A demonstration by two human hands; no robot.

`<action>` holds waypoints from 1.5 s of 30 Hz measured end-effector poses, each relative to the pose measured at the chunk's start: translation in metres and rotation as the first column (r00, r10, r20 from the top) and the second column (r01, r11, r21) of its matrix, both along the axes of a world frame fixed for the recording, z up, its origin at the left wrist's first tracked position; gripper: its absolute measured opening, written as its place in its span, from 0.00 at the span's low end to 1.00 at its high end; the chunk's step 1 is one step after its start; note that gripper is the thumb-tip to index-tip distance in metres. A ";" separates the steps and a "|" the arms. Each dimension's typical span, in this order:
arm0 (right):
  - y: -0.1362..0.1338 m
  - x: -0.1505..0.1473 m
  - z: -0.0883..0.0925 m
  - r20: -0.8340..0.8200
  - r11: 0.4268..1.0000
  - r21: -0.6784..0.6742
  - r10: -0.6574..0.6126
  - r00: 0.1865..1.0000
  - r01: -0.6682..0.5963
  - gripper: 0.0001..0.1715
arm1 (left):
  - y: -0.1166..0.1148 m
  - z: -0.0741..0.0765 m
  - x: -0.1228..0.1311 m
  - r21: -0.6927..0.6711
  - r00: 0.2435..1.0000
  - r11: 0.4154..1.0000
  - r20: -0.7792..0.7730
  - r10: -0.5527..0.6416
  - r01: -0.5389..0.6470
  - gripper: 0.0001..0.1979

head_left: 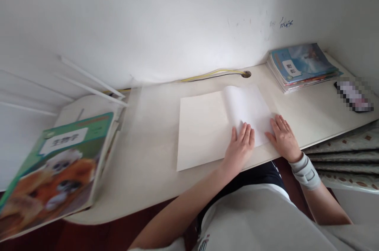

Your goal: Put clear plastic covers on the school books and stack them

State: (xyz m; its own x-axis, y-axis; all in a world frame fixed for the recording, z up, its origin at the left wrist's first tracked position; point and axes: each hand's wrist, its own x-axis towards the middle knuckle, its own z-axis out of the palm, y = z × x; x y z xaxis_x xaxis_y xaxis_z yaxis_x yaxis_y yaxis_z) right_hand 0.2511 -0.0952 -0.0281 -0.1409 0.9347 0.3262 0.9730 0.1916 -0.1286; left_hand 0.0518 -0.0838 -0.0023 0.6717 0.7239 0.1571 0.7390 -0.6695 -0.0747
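On the counter (139, 152), both hands lie open and flat, holding nothing firmly: the left hand (239, 147) presses near the lower edge of a white paper (204, 132), whose upper layer curls up and over, and the right hand (282, 138) rests at its right edge (a grey brace (304, 172) wraps that wrist). It looks like a folded sheet, though it could be a booklet. A green book (56, 168) lies well left; a stack of books (302, 67) sits far right against the wall.
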 end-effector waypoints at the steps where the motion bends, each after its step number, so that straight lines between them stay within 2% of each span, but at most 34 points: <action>1: 0.000 0.000 0.000 0.002 1.000 0.002 0.000 1.000 0.000 0.30 | 0.000 0.000 0.002 -0.004 1.000 1.000 -0.004 -0.020 0.020 0.21; 11: 0.000 0.000 0.002 -0.007 1.000 0.012 0.003 1.000 -0.002 0.30 | 0.002 0.004 0.001 -0.060 0.993 0.992 0.020 -0.113 0.114 0.22; 16: -0.002 -0.003 0.002 -0.016 0.996 0.021 -0.081 0.997 0.081 0.30 | -0.003 -0.006 0.001 -0.002 0.971 0.992 0.201 0.126 -0.129 0.25; 18: -0.002 -0.004 0.003 -0.010 0.996 0.012 -0.093 0.996 0.093 0.31 | -0.005 -0.012 0.004 -0.001 0.962 0.989 0.231 0.146 -0.150 0.25; 21: -0.003 -0.002 0.002 -0.023 0.997 0.002 -0.079 0.997 0.079 0.30 | -0.005 -0.016 0.005 0.004 0.970 0.994 0.218 0.104 -0.107 0.24; 26: -0.002 0.002 0.001 -0.056 0.998 0.003 -0.062 0.997 0.062 0.30 | -0.001 -0.010 0.000 0.034 0.990 0.998 0.132 0.046 -0.050 0.21; 33: -0.002 0.000 0.005 0.006 0.998 -0.010 -0.054 0.999 0.054 0.29 | 0.004 -0.005 0.011 -0.048 0.999 0.999 0.048 0.009 -0.007 0.20; 37: -0.002 0.001 0.005 0.007 0.998 -0.005 -0.058 0.998 0.058 0.27 | 0.007 0.000 0.015 -0.063 0.996 0.994 -0.016 -0.088 0.086 0.20; 45: -0.002 0.004 0.000 -0.005 0.998 0.042 -0.036 0.999 0.036 0.27 | 0.006 0.005 0.022 -0.123 0.991 0.985 0.060 -0.117 0.123 0.19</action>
